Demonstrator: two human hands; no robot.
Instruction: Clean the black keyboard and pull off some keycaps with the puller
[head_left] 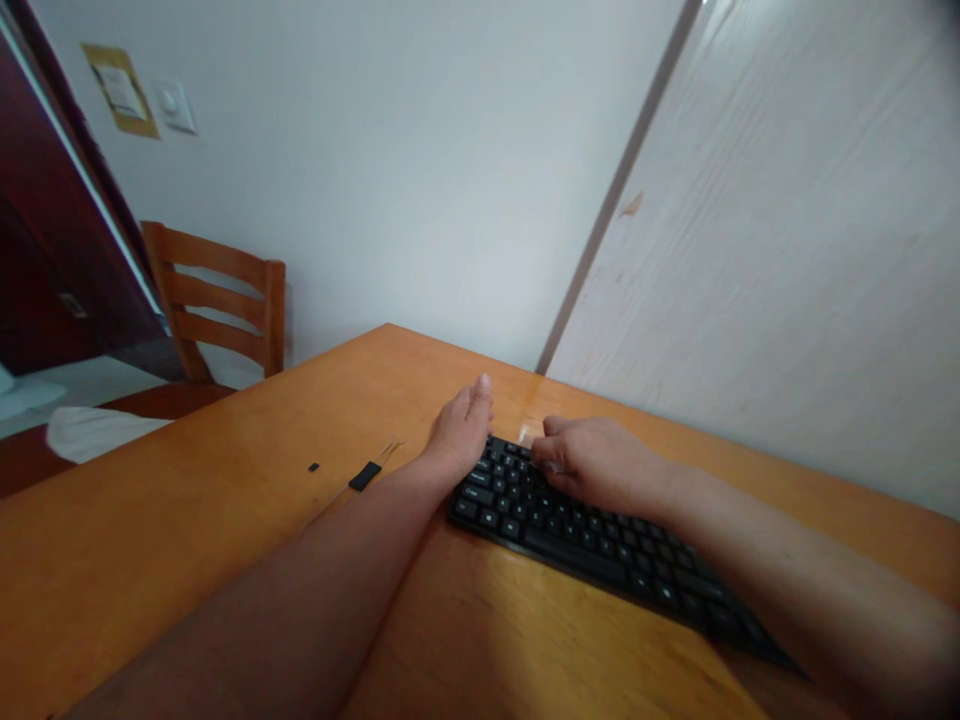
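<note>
A person's two bare hands met at the far end of a black computer keyboard (577,550) on an orange wooden table (150,540).

The left hand (465,430) stood open on its edge, fingers together, against the keyboard's end, seemingly bracing it. The right hand (600,465) curled over the keys; its fingertips were hidden, so whether it gripped the keyboard could not be told. The keyboard lay slanted between both forearms. A tiny black square (313,467) and a black tag with thin wires (365,476) lay beyond the left forearm.
</note>
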